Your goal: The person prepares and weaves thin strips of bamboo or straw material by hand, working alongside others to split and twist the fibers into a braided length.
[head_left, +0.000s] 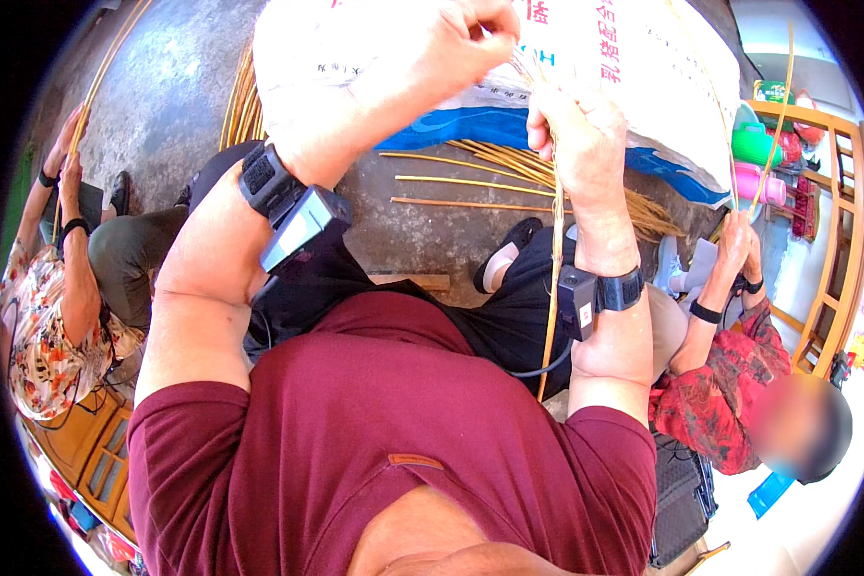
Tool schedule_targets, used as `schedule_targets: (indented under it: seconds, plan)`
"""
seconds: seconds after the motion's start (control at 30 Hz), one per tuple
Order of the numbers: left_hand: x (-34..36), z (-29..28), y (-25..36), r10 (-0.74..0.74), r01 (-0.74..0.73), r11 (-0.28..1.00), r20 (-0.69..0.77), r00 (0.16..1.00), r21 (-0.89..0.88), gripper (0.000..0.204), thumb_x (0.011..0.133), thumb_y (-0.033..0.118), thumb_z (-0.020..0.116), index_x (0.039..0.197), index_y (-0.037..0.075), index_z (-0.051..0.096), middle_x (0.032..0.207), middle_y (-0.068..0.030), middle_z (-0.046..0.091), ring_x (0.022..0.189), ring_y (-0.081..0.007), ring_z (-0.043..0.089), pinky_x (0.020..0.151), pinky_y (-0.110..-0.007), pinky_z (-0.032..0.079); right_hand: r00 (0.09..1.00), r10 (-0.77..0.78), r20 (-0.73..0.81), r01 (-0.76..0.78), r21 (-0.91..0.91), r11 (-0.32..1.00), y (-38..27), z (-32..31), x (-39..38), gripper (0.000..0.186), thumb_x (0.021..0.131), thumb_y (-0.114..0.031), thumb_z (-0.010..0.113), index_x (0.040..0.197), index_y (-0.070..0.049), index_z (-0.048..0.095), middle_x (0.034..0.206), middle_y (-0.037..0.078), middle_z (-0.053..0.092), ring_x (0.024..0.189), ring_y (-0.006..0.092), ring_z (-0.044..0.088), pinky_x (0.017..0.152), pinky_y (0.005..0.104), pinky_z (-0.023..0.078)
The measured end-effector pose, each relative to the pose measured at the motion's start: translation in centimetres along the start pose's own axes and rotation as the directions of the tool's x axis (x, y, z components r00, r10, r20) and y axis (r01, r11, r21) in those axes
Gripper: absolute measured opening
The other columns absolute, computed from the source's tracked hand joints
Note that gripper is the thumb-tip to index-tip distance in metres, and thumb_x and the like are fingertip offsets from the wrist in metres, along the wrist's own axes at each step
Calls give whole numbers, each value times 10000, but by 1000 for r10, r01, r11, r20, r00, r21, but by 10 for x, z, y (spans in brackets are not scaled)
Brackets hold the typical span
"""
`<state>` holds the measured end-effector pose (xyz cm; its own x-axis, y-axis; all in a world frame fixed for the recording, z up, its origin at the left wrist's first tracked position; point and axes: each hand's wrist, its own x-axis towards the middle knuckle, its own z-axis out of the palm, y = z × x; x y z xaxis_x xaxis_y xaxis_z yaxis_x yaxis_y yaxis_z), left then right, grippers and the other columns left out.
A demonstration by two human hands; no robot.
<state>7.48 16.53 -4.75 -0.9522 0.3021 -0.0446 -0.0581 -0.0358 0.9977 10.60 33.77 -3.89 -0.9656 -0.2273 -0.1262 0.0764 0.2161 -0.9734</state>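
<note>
A long thin straw-coloured plant stalk (553,288) runs down from my right hand (586,134) past my forearm to my lap. That hand is closed around its upper part, and pale, frayed strands stick out above the fingers. My left hand (470,43) is up and to the left of it, with its fingers curled together. Whatever these fingers pinch is too small or hidden to make out. Both hands are over a white sack (662,106) with a blue border. Below the sack, a bundle of similar stalks (509,163) lies on the floor.
On the left, a co-worker's hands (71,173) hold a long stalk upright; on the right, another co-worker's hands (734,245) hold stalks too. More stalks (245,101) lean left of the sack. A wooden rack (840,221) stands far right beside a green container (758,146) and a pink one (760,184).
</note>
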Motion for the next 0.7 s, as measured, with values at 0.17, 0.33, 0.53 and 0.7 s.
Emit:
schedule_targets:
  seconds: [0.17,0.33,0.53,0.7]
  plan:
    - [19,-18,-6,14,-52,990,-272,962,-132,125,853,80,552,732,51,573,633,0,557,473,-47,489,447,-177,402,1000,17,-7,-17,-1,1000,-1,1,0,229,842,-194,540,678,-45,596,574,-9,534,490,36,483,422,178,362]
    - [12,-16,4,193,-204,966,-81,978,-159,92,868,24,536,904,33,620,849,-19,609,745,-70,564,686,-198,461,1000,31,-3,-31,40,999,-8,4,1,220,844,-183,530,694,-36,596,577,-8,532,489,38,482,421,178,362]
    - [18,-13,-23,384,-347,910,146,912,-227,85,878,54,557,941,28,608,948,10,587,875,-66,525,798,-217,414,999,32,33,-33,27,999,-5,1,3,231,848,-184,520,686,-33,586,566,-3,526,481,44,483,421,181,361]
    - [17,-11,-24,137,-82,959,190,972,-272,68,877,62,563,912,21,605,910,7,599,838,-65,532,770,-216,425,999,32,31,-33,34,999,-3,1,4,248,845,-194,509,662,-41,577,548,-4,519,462,47,473,417,184,356]
